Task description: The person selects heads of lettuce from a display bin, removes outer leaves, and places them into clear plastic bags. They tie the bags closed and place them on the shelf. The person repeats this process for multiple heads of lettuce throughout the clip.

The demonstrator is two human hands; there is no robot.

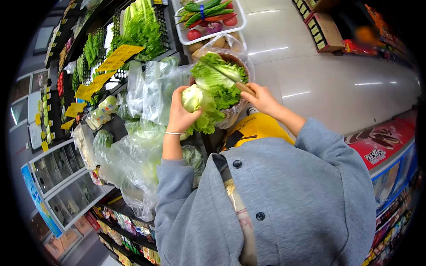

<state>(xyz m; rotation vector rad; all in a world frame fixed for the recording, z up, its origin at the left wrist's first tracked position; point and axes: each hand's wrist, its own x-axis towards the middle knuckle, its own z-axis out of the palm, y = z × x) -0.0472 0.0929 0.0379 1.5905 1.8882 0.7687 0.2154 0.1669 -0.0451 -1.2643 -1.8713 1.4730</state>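
Note:
My left hand (182, 111) grips a head of leafy lettuce (192, 98), its pale rounded end against my palm and its green leaves trailing down to the right. In my right hand (263, 98) is the wooden handle of a knife (219, 70). The blade reaches up and left over green lettuce leaves (229, 96) in a round brown bin lined with a clear plastic bag (247, 61). Whether the blade touches the leaves I cannot tell.
A white tray (245, 20) of peppers, tomatoes and an onion stands beyond the bin, above potatoes (218, 42). Plastic bags of vegetables (133, 159) cover the counter at left, near celery (139, 36) and yellow price cards (121, 57). A red-topped freezer (382, 139) is at right.

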